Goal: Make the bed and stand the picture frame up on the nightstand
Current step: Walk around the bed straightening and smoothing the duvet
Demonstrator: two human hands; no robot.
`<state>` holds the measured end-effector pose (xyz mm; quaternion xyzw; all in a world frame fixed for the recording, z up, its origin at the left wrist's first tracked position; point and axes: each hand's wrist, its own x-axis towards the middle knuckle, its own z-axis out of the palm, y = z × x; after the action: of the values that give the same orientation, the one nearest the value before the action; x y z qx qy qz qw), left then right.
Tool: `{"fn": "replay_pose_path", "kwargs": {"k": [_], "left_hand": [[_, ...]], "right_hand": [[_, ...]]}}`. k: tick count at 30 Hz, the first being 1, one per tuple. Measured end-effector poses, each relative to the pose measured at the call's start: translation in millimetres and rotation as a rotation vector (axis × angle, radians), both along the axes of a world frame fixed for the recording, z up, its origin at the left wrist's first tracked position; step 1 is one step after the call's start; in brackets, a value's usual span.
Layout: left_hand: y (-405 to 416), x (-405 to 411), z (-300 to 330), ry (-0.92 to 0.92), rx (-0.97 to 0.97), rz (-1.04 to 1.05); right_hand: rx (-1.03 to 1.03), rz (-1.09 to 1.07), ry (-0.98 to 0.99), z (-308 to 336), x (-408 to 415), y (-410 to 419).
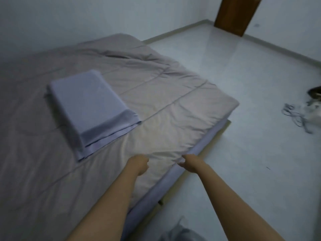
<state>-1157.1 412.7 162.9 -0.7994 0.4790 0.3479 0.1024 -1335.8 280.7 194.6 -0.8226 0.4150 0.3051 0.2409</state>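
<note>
Head view: I see the quilt (156, 101) spread nearly flat, both hands, left (139, 163) and right (190, 163), pinching its near edge; folded sheet (90, 108) remains, nightstand unseen.

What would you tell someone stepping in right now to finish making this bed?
Left hand: fingers curled, pinching the quilt near the bed's edge.
Right hand: gripping the quilt's edge at the mattress side.
A folded lilac sheet lies on the quilt.
Done: quilt spread nearly flat, some wrinkles left.
Left: smooth and square the edge, deal with the folded sheet. No nightstand or picture frame is in view; find them and stand the frame up.
</note>
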Motion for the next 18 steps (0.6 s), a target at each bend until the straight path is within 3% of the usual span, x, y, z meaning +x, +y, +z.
{"fn": "replay_pose_path", "kwargs": {"k": [8, 18], "left_hand": [[-236.5, -105.1, 15.9, 0.037, -0.049, -0.193], [-464.1, -106.0, 3.2, -0.096, 0.019, -0.276]], "right_hand": [[-0.103, -0.235, 0.015, 34.7, -130.5, -212.6], [-0.118, -0.168, 0.031, 35.6, -145.4, -428.3]]}}
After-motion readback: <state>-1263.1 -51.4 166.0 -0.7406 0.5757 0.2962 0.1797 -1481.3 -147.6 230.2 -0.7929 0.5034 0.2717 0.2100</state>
